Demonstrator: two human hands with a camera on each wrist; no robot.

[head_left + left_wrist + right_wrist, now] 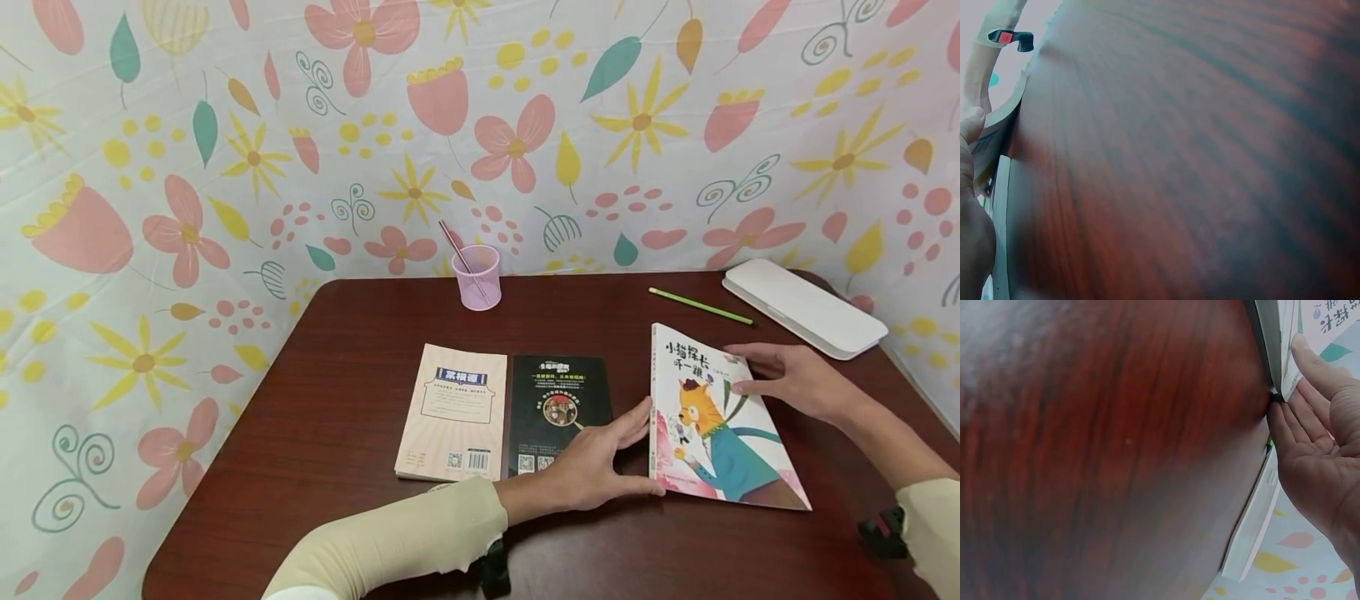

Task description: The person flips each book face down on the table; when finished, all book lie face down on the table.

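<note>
A picture book (720, 433) with an orange cat in a teal coat on its white cover lies between both hands, its spine showing on the left. My left hand (581, 471) holds it at the spine, thumb at the lower corner and the other fingers farther up. At the right edge my right hand (798, 379) grips the book, thumb on the cover. The right wrist view shows the fingers of that hand (1329, 434) against the book's edge. To the left lie a black book (558, 396), partly behind the left hand, and a cream book (457, 408).
A pink mesh pen cup (477, 279) with a dark stick in it stands at the table's back edge. A green pencil (701, 306) and a white case (802, 308) lie at the back right. The dark wooden table (330, 400) meets a floral cloth (247, 150) behind.
</note>
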